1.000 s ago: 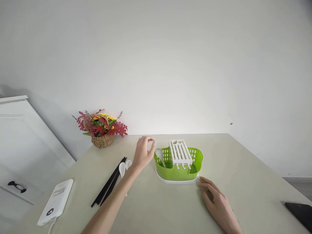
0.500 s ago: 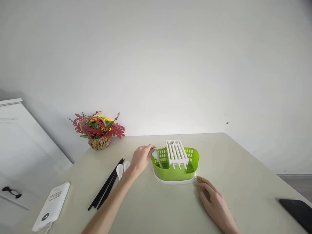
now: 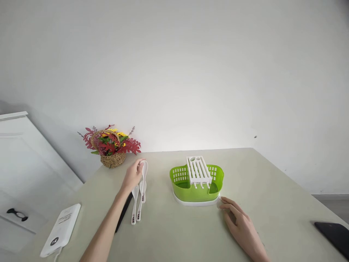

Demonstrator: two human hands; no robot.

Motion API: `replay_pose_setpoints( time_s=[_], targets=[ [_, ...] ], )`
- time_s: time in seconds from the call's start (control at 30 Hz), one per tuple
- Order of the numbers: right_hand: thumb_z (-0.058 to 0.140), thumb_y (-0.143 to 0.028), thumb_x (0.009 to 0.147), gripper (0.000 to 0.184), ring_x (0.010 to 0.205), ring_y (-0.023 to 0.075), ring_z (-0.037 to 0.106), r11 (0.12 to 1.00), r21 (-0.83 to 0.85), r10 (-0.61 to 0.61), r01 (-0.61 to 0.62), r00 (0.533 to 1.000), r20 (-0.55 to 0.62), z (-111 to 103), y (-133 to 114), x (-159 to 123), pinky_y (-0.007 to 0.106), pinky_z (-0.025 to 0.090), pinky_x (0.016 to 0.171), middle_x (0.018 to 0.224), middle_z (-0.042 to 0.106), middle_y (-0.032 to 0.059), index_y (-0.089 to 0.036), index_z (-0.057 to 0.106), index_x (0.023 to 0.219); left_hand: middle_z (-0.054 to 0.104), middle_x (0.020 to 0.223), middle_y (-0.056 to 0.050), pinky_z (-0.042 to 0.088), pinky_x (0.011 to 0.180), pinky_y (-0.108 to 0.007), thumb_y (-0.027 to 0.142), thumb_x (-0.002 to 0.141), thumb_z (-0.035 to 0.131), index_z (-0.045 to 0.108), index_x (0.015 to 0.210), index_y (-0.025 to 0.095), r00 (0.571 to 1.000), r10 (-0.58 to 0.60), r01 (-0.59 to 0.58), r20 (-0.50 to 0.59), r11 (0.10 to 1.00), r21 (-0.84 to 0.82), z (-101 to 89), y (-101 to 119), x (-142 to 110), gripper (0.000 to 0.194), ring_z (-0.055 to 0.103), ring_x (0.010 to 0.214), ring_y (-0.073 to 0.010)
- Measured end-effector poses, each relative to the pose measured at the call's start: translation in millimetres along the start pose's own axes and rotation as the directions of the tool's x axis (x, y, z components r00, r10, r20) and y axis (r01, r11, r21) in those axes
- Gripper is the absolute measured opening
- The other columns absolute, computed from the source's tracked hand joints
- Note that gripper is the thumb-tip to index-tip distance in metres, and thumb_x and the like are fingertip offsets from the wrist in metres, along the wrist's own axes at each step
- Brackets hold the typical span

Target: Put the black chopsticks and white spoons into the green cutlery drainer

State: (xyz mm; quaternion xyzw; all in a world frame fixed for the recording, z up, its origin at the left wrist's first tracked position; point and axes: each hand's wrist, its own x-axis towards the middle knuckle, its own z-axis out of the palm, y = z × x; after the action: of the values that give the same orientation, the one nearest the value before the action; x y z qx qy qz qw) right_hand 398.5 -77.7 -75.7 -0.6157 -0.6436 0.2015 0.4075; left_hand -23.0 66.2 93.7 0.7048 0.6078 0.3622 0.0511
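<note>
My left hand [image 3: 133, 175] is closed on the bowl end of a white spoon [image 3: 143, 185], whose handle hangs down over the others. Two more white spoons lie on the table just below it: one spoon [image 3: 134, 203] at the left, another spoon [image 3: 140, 207] beside it. Black chopsticks [image 3: 124, 215] lie partly hidden behind my left forearm. A green basket [image 3: 191, 195] with a white slotted rack [image 3: 198, 170] across its top stands on a white base tray [image 3: 188, 203]. At the tray's right end rests my right hand [image 3: 240, 223], fingers loosely stretched, fingertips touching the edge.
A wicker basket of artificial flowers [image 3: 113, 159] stands at the back left by the wall. Near the left edge lies a white power bank [image 3: 61, 229] with a cable. A black phone [image 3: 332, 234] lies at the right edge. A white cabinet [image 3: 24, 174] stands left of the table.
My left hand has carried the spoon out of the green basket's left compartment, leftward to above the other spoons. My right hand stays at the tray's edge.
</note>
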Motion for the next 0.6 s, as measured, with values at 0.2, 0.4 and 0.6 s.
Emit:
replay_pose_setpoints(
  time_s=[0.2, 0.4, 0.6],
  targets=[
    [0.046, -0.035, 0.098, 0.026, 0.117, 0.0239, 0.068, 1.0, 0.0, -0.021, 0.021, 1.0, -0.006, 0.6, 2.2, 0.7, 0.035, 0.058, 0.09, 0.145, 0.061, 0.0051, -0.028, 0.071, 0.103, 0.076, 0.1, -0.008, 0.054, 0.085, -0.037, 0.042, 0.101, 0.038, 0.056, 0.105, 0.025, 0.97, 0.03, -0.046, 0.243, 0.997, 0.057, 42.8, -18.0, -43.0, 0.026, 0.074, 0.093, -0.0257],
    [0.047, -0.037, 0.098, 0.026, 0.111, 0.0226, 0.07, 1.0, -0.007, -0.004, 0.004, 1.0, 0.008, 0.2, 3.1, 0.6, 0.033, 0.058, 0.084, 0.146, 0.06, 0.0035, -0.029, 0.07, 0.104, 0.074, 0.1, -0.009, 0.052, 0.08, -0.036, 0.039, 0.105, 0.033, 0.058, 0.11, 0.024, 0.94, 0.056, -0.109, 0.336, 0.984, 0.14, 60.2, -24.7, -61.9, 0.029, 0.072, 0.096, -0.0275],
    [0.046, -0.037, 0.098, 0.027, 0.114, 0.0242, 0.068, 1.0, 0.003, -0.009, 0.009, 1.0, 0.009, 0.5, 3.3, 0.5, 0.035, 0.058, 0.085, 0.147, 0.06, 0.0057, -0.028, 0.07, 0.105, 0.067, 0.117, -0.009, 0.051, 0.075, -0.033, 0.037, 0.105, 0.036, 0.061, 0.112, 0.024, 0.934, 0.088, -0.169, 0.347, 0.963, 0.21, 60.1, -25.3, -64.9, 0.03, 0.07, 0.101, -0.0263]
  ],
)
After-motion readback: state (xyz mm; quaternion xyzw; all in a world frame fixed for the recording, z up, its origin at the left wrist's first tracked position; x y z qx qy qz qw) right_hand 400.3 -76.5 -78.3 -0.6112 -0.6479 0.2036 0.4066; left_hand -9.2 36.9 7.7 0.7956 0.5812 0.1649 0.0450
